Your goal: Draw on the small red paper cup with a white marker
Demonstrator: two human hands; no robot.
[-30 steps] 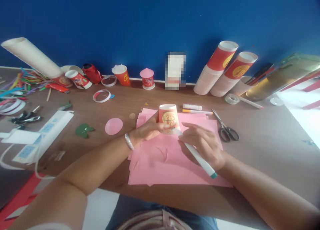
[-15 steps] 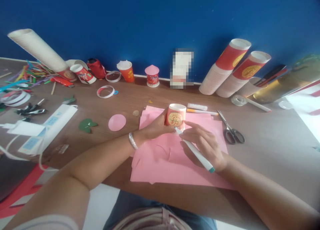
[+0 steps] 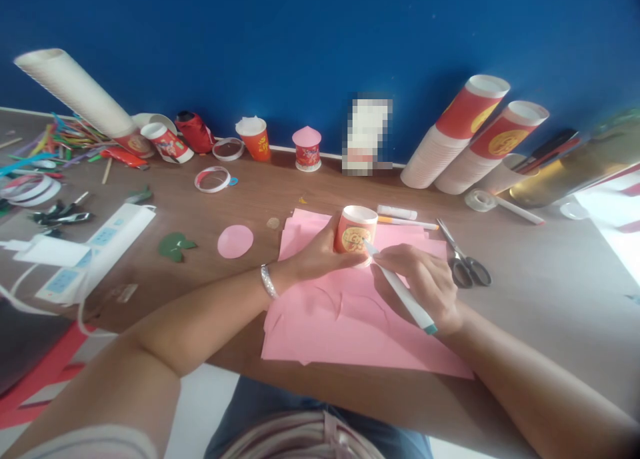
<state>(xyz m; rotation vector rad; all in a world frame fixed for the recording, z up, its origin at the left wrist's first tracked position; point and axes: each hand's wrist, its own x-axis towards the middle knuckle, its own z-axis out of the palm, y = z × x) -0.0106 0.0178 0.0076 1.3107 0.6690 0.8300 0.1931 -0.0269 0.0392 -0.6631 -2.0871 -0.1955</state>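
My left hand (image 3: 320,251) is wrapped round the left side and base of a short red paper cup (image 3: 357,231) with a yellow emblem. A white marker (image 3: 403,292) with a green end is gripped in my right hand (image 3: 425,279). Its tip touches or nearly touches the emblem on the cup's front; which of the two I cannot tell. Both hands are over pink paper sheets (image 3: 325,332) lying on the brown table (image 3: 240,206).
Scissors (image 3: 465,262), a glue stick (image 3: 397,212) and an orange pen (image 3: 407,222) lie by the sheets. Left are a pink disc (image 3: 235,242), green scrap (image 3: 175,246) and power strip (image 3: 120,232). Stacked cups (image 3: 450,132) and a pink-roofed cup (image 3: 307,149) stand behind.
The cup in my left hand has shifted slightly right. The marker tip has moved right and up, from the emblem's lower edge to its right side, and my right hand has moved with it.
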